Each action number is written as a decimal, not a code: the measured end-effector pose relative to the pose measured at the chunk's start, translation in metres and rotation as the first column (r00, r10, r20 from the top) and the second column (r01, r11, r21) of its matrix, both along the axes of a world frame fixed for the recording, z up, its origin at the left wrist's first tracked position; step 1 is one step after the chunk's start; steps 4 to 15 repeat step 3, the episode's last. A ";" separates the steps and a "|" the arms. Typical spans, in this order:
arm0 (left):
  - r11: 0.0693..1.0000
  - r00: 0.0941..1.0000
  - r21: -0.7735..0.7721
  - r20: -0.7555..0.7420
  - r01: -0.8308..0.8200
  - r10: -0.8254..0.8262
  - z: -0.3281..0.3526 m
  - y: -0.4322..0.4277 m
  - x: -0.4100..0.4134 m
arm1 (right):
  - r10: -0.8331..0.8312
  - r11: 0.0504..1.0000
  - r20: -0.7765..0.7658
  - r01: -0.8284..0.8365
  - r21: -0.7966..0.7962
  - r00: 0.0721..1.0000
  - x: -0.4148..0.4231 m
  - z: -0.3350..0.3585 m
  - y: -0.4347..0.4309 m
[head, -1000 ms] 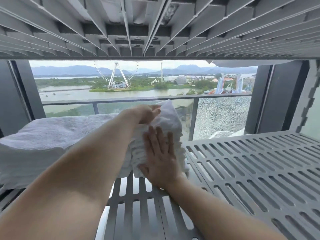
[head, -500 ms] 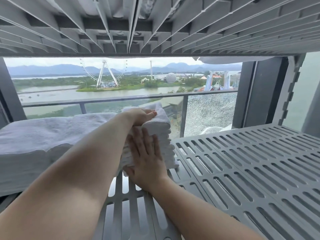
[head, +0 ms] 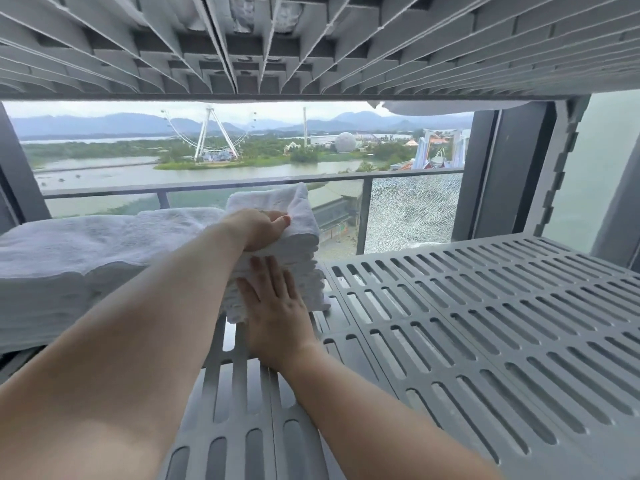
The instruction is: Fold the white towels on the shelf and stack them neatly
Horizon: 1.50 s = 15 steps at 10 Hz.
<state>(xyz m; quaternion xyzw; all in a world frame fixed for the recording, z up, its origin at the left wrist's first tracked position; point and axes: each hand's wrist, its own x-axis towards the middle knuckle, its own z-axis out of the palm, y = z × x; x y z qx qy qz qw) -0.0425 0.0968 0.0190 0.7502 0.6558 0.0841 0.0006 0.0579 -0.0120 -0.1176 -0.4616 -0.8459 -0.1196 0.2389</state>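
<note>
Now squaring the small towel stack (head: 277, 199) at mid-shelf.
Left hand (head: 263, 230) curls over its top layers, gripping; right hand (head: 277, 306) lies flat, fingers straight, pressing the near face. The stack stands upright dead ahead of both hands, just beside the big pile (head: 86, 244) on its left; the slatted shelf (head: 485, 323) gives room rightward.

In front of you, a small stack (head: 304, 244) of folded white towels stands on the grey slotted shelf (head: 485, 323), its layered edges facing you, taller than it is wide. Just to its left, a broader, lower pile (head: 86, 258) of white towels lies flat on the same shelf.
</note>
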 end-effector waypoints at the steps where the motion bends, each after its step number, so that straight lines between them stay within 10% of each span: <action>1: 0.998 1.000 0.064 0.024 -0.008 0.007 -0.011 -0.036 0.001 | -0.032 0.998 -0.098 0.036 0.041 0.995 0.009 0.001 -0.010; 15: 0.978 1.000 0.207 -0.001 -0.002 0.002 -0.036 -0.123 0.008 | -0.152 0.986 -0.125 0.142 -0.086 0.980 0.035 -0.005 -0.022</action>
